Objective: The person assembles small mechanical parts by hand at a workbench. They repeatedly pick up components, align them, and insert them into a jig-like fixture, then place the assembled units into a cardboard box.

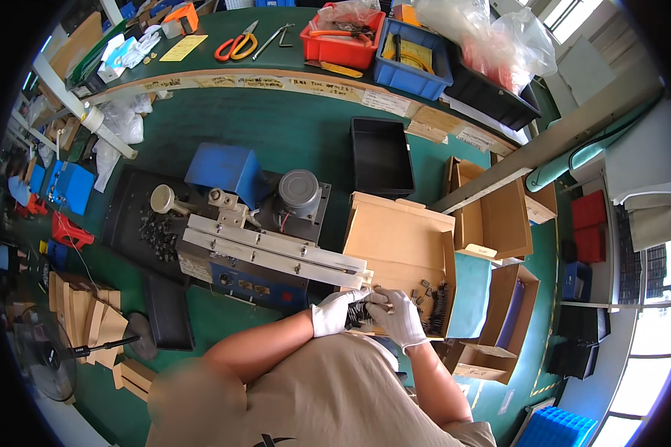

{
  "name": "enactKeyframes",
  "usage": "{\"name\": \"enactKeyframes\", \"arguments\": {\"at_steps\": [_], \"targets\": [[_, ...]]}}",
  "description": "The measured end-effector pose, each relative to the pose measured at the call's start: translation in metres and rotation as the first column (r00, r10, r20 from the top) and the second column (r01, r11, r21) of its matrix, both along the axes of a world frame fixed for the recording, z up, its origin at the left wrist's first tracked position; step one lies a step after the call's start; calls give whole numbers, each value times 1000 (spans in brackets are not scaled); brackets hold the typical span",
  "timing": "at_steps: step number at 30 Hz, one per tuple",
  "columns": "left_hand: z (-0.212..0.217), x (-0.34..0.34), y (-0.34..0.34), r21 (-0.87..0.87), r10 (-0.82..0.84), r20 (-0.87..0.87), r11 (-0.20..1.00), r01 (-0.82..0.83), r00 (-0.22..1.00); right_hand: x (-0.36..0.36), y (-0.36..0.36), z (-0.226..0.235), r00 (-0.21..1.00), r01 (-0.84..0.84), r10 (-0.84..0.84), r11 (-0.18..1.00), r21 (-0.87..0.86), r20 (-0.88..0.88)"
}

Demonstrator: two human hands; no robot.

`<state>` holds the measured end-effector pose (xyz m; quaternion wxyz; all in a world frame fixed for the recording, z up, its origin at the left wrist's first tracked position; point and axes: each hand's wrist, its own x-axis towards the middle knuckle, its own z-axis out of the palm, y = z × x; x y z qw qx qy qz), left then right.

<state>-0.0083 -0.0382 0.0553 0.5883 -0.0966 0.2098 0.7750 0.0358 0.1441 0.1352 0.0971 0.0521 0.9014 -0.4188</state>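
Both my hands wear white gloves and meet at the right end of the machine's long metal rail (276,249). My left hand (334,313) is closed, its fingertips reaching toward the rail end; what it holds is too small to make out. My right hand (397,316) pinches close beside those fingertips, and its grip hides whatever is in it. A bunch of small black parts (359,316) shows between the hands; whether it is held or lying cannot be told. Right of my right hand, more small dark parts (437,309) lie in a shallow cardboard box (399,231).
The machine has a blue cover (227,173) and a round grey motor (299,188). Loose black pieces lie on a black tray (130,212) at left. Behind stand an empty-looking black bin (381,156) and a shelf with scissors (237,46). A slanting post (492,182) rises at right.
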Motion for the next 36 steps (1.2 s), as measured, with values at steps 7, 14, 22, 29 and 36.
{"name": "enactKeyframes", "arguments": {"at_steps": [7, 14, 22, 29, 36], "targets": [[34, -1, 9, -139, 41, -30, 989, -45, 999, 8, 7, -16, 959, 154, -78, 950, -270, 272], [21, -3, 6, -88, 63, 51, 994, -58, 997, 8, 10, -8, 892, 437, -267, 720, -539, 365], [12, -4, 10, -232, 27, 95, 973, -5, 995, -12, 3, 11, 969, 155, -196, 957, -245, -152], [-8, -1, 10, -234, 60, 175, 972, -18, 983, -36, -14, 19, 879, -19, -9, 998, -54, -477], [-9, 1, 9, -84, 124, 204, 990, -109, 971, -43, -20, 25, 839, -10, 21, 1000, 23, -544]]}}
